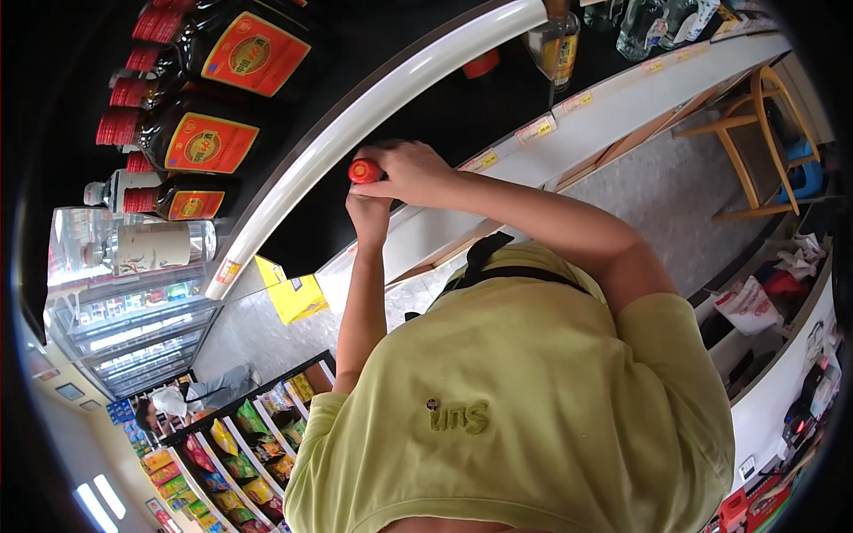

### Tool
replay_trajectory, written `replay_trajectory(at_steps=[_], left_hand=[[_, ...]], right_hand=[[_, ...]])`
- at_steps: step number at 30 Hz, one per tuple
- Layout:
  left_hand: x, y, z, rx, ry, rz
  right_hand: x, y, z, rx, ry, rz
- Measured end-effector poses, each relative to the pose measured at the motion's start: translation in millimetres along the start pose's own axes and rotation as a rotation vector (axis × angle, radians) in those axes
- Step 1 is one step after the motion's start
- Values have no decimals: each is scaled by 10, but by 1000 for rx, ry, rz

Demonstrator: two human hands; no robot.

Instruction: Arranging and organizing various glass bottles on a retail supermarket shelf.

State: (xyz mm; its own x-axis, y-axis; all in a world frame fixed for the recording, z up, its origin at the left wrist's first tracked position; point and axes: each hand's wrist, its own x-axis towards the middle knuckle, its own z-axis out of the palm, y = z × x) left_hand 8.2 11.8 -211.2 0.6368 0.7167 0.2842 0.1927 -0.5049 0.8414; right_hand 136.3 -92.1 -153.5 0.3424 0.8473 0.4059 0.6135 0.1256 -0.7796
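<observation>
A bottle with a red cap (365, 171) stands between my two hands, cap towards me, over the dark lower shelf (300, 233). My right hand (416, 172) wraps around it just beside the cap, thumb across the near side. Below the cap, my left hand (370, 208) grips the same bottle from the near side. Most of the bottle's body is hidden by my hands. Another red round thing (481, 63), perhaps a cap, shows deeper on the shelf.
A white curved shelf edge (373, 113) crosses close beyond my hands. Dark liquor bottles (210, 143) with orange labels line the upper shelf. Clear bottles (643, 30) stand upper right. A wooden chair (760, 133), yellow box (296, 300) and snack rack (246, 440) are around; a person (193, 400) crouches lower left.
</observation>
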Motion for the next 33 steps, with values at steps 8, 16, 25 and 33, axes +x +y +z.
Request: replay_trajectory(at_steps=[8, 16, 25, 33], left_hand=[[8, -272, -26, -294, 82, -98], [120, -433, -135, -306, 174, -145], [160, -499, -130, -325, 197, -174], [355, -448, 147, -395, 112, -209]], right_hand=[[-34, 178, 73, -58, 159, -1], [24, 735, -586, -242, 752, 102], [430, 1146, -1086, -261, 740, 139], [528, 1726, -1211, -560, 396, 244]])
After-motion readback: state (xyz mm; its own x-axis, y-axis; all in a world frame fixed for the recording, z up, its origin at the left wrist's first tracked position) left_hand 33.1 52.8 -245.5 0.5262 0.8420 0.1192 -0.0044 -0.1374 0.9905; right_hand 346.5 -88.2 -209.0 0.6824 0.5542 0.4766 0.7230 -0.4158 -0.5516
